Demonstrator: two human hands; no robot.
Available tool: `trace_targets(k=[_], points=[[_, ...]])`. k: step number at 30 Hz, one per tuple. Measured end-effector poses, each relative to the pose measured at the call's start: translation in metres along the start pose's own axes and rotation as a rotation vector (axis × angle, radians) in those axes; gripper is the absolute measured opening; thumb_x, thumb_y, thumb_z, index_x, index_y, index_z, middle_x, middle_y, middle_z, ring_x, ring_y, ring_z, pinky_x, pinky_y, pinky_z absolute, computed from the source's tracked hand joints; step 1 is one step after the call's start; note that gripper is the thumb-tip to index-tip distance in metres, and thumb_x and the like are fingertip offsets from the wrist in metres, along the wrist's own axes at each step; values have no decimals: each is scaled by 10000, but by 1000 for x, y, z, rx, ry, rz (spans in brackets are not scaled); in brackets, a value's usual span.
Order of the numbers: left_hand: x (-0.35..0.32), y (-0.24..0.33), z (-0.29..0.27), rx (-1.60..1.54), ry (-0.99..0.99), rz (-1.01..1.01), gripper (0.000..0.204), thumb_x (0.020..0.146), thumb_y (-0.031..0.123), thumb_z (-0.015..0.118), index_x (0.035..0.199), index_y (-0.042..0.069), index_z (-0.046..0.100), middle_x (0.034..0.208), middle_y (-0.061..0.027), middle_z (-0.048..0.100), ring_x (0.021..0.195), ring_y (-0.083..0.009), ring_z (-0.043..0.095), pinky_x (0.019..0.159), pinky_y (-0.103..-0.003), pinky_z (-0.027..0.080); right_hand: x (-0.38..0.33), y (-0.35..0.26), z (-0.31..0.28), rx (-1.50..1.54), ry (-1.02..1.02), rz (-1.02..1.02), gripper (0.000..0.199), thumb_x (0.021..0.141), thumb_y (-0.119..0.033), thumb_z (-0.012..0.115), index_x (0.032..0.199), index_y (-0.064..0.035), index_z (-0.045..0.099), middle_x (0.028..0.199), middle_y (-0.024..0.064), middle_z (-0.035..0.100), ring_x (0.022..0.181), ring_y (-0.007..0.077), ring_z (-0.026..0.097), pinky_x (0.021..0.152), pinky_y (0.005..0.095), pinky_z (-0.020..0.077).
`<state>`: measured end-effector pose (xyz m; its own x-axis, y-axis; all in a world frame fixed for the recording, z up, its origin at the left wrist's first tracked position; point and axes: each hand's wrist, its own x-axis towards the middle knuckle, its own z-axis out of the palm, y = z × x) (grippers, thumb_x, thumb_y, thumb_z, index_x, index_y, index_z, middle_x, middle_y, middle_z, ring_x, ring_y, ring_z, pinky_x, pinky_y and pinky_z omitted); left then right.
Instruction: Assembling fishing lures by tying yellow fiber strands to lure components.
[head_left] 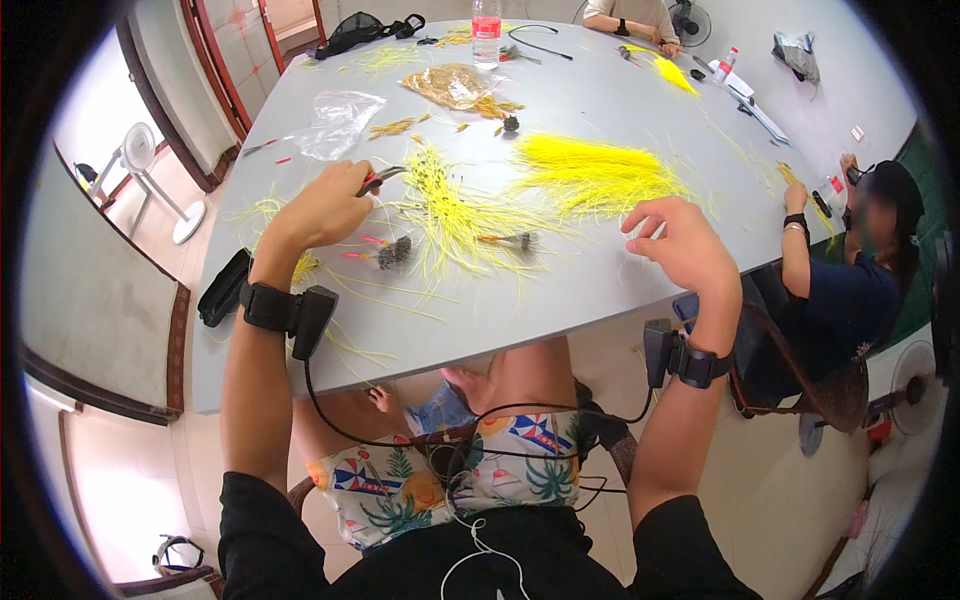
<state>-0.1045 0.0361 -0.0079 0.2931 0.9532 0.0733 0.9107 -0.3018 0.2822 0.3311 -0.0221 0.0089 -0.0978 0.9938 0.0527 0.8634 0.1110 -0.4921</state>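
My left hand (325,205) is closed around a small pair of red-handled pliers (378,178), whose tip points toward a loose heap of thin yellow strands (455,215) on the grey table (590,290). My right hand (680,238) hovers over the table's near right side with fingers curled and a fine yellow strand seemingly pinched, next to a dense bundle of yellow strands (590,170). Two small dark tufts with pink stems (392,252) lie between my hands. Both wrists wear black strapped devices with cables.
A clear plastic bag (340,120), a bag of tan fibres (450,85) and a water bottle (486,30) stand farther back. A black case (222,288) lies at the left edge. A person in dark blue (850,290) sits at right; another sits at the far end.
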Motion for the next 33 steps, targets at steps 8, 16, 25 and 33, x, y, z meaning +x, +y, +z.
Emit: trace_targets(k=[8,16,25,33], points=[[2,-3,8,26,-84,-55,376,957,227,643,1270,39,550,1200,-210,592,1150,-352,569,1021,-425,467,20,46,4,-50,304,255,177,852,-200,814,1016,-133,821,930,119,794,830,278,752,777,398,576],[0,-10,12,50,-52,-36,367,981,273,666,1253,53,554,1218,-188,553,1208,-345,515,1056,-431,445,32,26,26,36,335,52,144,867,-160,801,986,-79,814,888,114,787,771,242,735,737,375,570],[-11,31,-1,202,292,107,376,956,216,745,1258,55,589,1252,-168,571,1218,-351,526,1060,-450,447,35,27,21,52,463,198,128,885,-187,787,989,-120,818,965,102,815,892,306,771,818,441,591],[9,138,25,-64,49,460,275,894,221,810,1087,42,730,1006,-137,706,968,-328,686,866,-435,547,34,57,13,45,516,201,147,881,-164,778,1012,-111,819,950,99,810,844,279,767,801,429,596]])
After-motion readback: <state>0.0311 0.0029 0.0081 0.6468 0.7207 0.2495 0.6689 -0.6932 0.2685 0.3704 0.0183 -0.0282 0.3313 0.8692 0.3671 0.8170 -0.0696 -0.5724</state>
